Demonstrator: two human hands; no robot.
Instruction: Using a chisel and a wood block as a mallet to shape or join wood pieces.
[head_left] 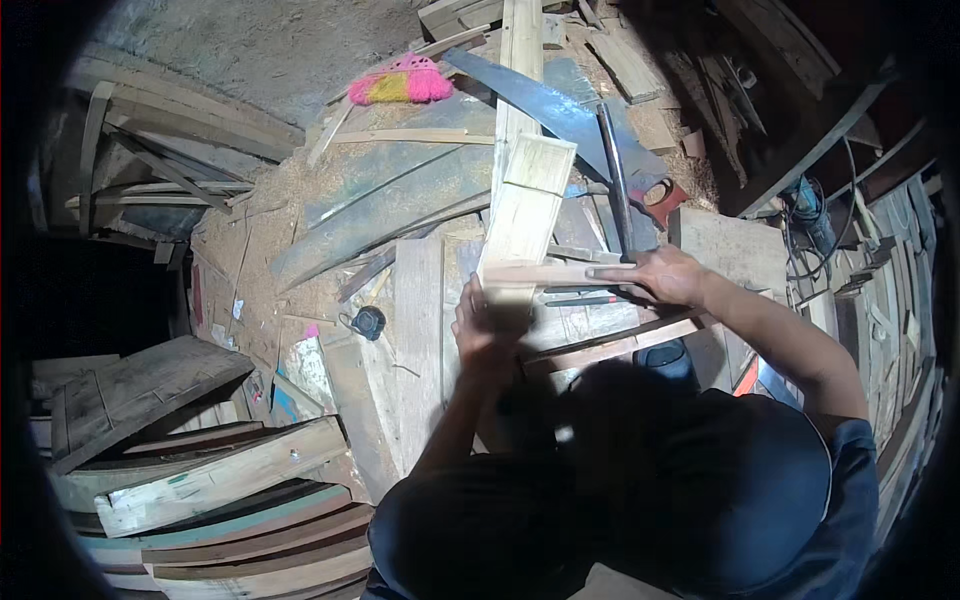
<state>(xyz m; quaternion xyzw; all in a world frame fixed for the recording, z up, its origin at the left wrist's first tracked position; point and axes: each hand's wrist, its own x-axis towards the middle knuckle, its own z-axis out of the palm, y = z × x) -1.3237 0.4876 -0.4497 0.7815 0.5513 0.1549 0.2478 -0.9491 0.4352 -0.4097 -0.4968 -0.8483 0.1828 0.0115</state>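
My left hand (481, 325) is closed around the near end of a pale wooden board (520, 215), partly in shadow. A line runs across this board near its far end. It rests over a longer pale plank (521, 50) that stretches away from me. My right hand (668, 277) grips a flat wooden strip (560, 274), which lies crosswise at the board's near end. Just below the strip is a thin dark tool (578, 301) with a red part. Beyond my right hand, a dark metal bar (614, 180) leans over the blade of a handsaw (540, 100).
A pink and yellow fuzzy item (402, 82) sits at the far left of the work area. Left of my hand is a small black round object (368, 322). Stacked timber (230, 475) fills the lower left. A corded power tool (810, 212) stands at right among planks.
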